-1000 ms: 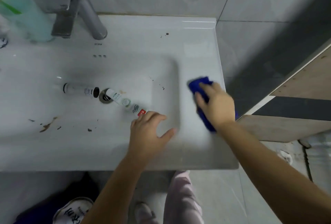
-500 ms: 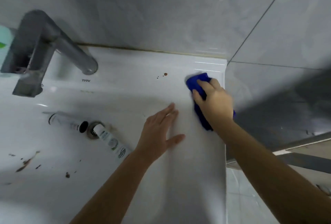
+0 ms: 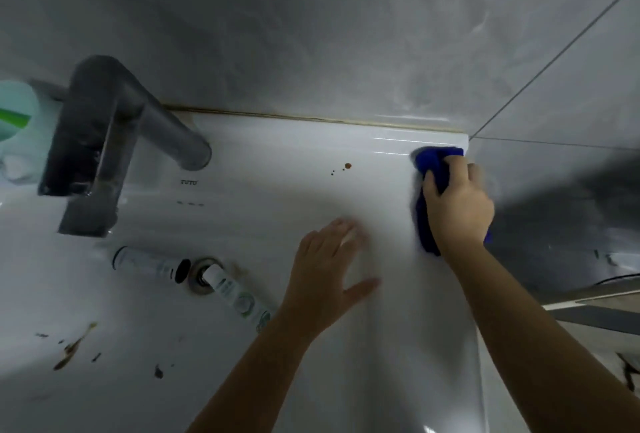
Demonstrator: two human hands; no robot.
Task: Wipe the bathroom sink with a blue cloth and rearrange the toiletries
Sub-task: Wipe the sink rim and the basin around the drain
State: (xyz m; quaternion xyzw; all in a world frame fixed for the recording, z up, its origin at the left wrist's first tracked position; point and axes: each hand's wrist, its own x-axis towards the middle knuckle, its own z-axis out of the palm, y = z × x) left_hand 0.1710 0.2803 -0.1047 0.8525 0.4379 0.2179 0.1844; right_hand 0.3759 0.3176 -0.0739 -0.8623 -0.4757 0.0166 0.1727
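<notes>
Honestly, had the grip of the right hand (image 3: pixel 457 210) curled round the blue cloth (image 3: pixel 429 160) at the far right corner of the sink (image 3: pixel 277 145), left hand (image 3: pixel 325 276) flat, holding nothing. Could easily have missed the brown spots (image 3: pixel 347 165) further left, or bumped the tubes (image 3: pixel 145 262) by the drain (image 3: pixel 199 280).

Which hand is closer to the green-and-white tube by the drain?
Left. The left hand is spread right of the tube, its wrist covering the tube's end. The right hand grips the cloth at the sink's back right corner.
</notes>
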